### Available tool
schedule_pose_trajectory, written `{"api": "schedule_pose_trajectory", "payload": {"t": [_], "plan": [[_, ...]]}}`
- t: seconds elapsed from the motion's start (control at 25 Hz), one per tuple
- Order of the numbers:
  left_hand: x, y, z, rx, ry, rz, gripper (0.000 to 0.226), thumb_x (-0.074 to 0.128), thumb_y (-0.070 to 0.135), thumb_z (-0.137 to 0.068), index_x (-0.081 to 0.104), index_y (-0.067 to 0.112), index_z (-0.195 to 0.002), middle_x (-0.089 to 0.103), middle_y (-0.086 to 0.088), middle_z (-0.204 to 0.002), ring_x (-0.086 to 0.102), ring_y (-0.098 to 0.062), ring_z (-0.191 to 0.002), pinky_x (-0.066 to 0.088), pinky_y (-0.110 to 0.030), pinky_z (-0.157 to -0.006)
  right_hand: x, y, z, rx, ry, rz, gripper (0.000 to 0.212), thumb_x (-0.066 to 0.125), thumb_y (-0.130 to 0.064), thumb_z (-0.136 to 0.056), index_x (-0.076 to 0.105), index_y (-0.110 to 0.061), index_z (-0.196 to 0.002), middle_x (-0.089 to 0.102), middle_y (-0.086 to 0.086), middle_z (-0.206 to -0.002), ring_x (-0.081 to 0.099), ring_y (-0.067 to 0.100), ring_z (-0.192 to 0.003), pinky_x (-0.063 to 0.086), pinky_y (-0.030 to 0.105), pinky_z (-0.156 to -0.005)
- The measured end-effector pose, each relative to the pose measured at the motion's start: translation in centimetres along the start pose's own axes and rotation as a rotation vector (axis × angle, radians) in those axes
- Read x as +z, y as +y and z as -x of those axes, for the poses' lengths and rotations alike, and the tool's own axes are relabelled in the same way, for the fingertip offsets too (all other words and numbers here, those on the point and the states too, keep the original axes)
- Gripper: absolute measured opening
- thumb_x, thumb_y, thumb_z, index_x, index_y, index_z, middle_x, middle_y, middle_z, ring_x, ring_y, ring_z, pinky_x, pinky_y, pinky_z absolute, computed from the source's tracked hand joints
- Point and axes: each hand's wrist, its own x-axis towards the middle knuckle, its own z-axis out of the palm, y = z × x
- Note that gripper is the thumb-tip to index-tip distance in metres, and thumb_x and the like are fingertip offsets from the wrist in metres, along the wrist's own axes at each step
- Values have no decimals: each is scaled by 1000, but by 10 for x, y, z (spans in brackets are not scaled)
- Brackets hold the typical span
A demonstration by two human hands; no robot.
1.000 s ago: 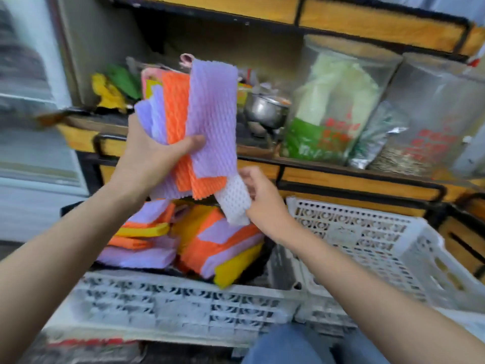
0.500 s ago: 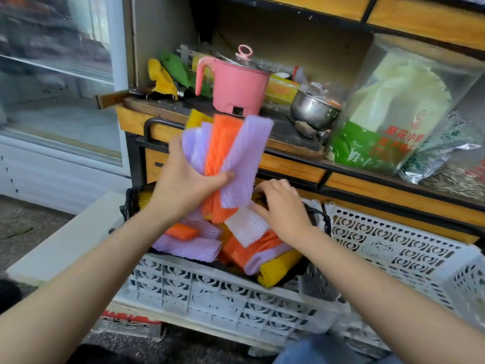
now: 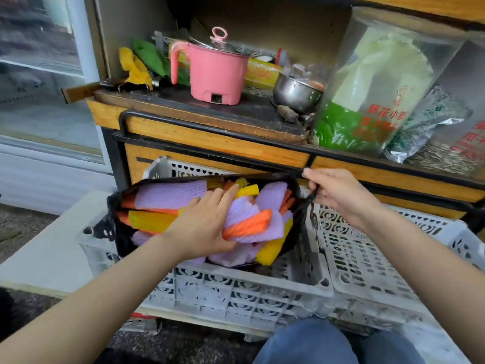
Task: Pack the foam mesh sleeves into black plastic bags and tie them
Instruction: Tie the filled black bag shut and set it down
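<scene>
- The grey crate (image 3: 236, 290) sits just in front of the knees and holds the black plastic bag (image 3: 116, 214), so the bag's mouth faces up within easy reach.
- Inside the bag, the left hand (image 3: 202, 227) clasps a purple-and-orange bundle of foam mesh sleeves (image 3: 252, 222) between thumb and fingers and pushes it onto the sleeves already packed.
- At the bag's right rim, the right hand (image 3: 338, 195) pinches the black edge and pulls it outward, likely to keep the mouth wide.
- Behind the bag, a pink pot (image 3: 215, 74) stands on the shelf.
- Half a second ago the bundle was held above the bag and the right hand touched a white sleeve. Now the bundle is down inside.
</scene>
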Motion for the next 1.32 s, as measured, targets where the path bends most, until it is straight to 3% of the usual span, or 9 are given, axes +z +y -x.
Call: {"api": "schedule_pose_trajectory", "payload": {"t": [0.24,0.36,0.48,0.68,0.84,0.92,1.0,1.12,1.32], "plan": [[27,-3,-35,-249,-96,-338,106,1,76,-75,-1,-1,-148,37,-13,-130,39,-28,-117,33,-36,-95,47,-11,15,-343,-139,19,11,52,-11,-94,63,-12,-95,64,-1,-81,58,5,-58,47,18,-59],[25,-2,-44,-302,109,-299,91,8,62,-82,8,0,-149,44,-16,-127,44,-29,-114,36,-36,-94,71,13,-1,-467,-167,432,33,54,-12,-93,54,-11,-126,59,5,-121,64,17,-94,49,32,-85],[13,-6,-34,-258,226,-149,65,37,43,-93,32,2,-143,46,-20,-132,45,-36,-121,35,-42,-99,90,36,-19,-518,-201,847,49,48,-19,-96,34,-15,-143,36,2,-147,39,20,-131,31,32,-103],[-20,-50,20,-317,533,-196,47,74,9,-71,56,0,-114,55,-23,-113,53,-42,-102,44,-48,-81,103,52,-36,-483,-166,1005,40,42,-17,-99,37,-15,-139,37,6,-143,41,24,-128,39,37,-95],[-23,-84,68,-780,284,-107,54,70,19,-79,47,-9,-119,50,-32,-112,48,-46,-104,38,-50,-83,106,51,-38,-442,-175,1024,37,42,-17,-99,40,-13,-136,40,8,-140,43,27,-125,40,37,-91],[-20,-92,78,-931,161,88,34,62,24,-87,51,-3,-104,55,-25,-100,53,-43,-104,39,-42,-78,105,47,-36,-435,-181,1014,33,45,-17,-98,44,-11,-130,43,8,-137,44,27,-124,39,36,-90],[-24,-86,77,-856,191,325,20,56,21,-92,50,5,-82,56,-17,-80,60,-38,-90,34,-34,-63,103,39,-30,-427,-166,1002,27,48,-17,-96,49,-9,-122,47,9,-132,45,27,-121,38,34,-84],[-44,-56,56,-604,409,453,14,54,19,-95,55,6,-91,61,-14,-83,58,-31,-82,30,-31,-62,95,19,-20,-406,-81,948,11,51,-20,-95,52,-11,-87,53,12,-108,51,32,-110,32,30,-72],[-94,1,16,-139,572,307,21,44,28,-98,46,13,-83,45,-1,-77,50,-30,-83,28,-36,-66,67,-33,4,-475,77,790,42,50,-21,-95,26,-25,-60,54,16,-91,56,34,-98,33,31,-69]]}}
